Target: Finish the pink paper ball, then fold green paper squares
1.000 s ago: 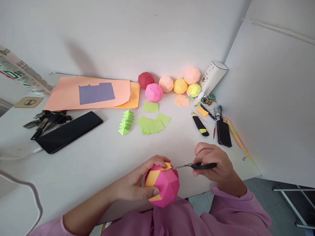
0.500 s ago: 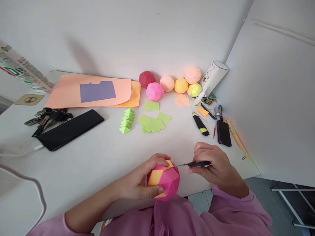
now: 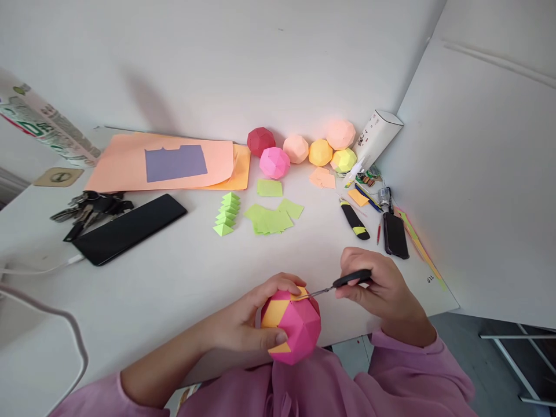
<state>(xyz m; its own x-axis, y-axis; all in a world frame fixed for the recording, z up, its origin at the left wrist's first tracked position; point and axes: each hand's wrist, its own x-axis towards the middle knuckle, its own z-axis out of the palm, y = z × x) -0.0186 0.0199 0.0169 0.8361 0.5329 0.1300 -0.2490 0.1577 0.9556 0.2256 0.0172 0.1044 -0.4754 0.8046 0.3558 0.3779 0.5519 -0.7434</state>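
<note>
A pink and orange faceted paper ball (image 3: 299, 330) is held over the table's front edge, its left side in the grasp of my left hand (image 3: 256, 318). My thumb presses the front of the ball and my fingers curl over its top. My right hand (image 3: 377, 284) is closed around the black handles of a pair of scissors (image 3: 351, 278). The scissors' thin metal blades point left and touch the orange flap at the top of the ball. Whether the tips are inside a seam, I cannot tell.
Green paper pieces (image 3: 271, 220) and a folded green stack (image 3: 226, 214) lie mid-table. Finished paper balls (image 3: 274, 163) line the wall. A utility knife (image 3: 354, 220) and a phone (image 3: 395, 234) sit right; keys (image 3: 93, 208) and a black slab device (image 3: 130, 229) left.
The scissors have moved slightly left, their tips now over the ball's orange top flap, and their handles have tilted upward. My left hand keeps its hold on the ball, which shifts slightly.
</note>
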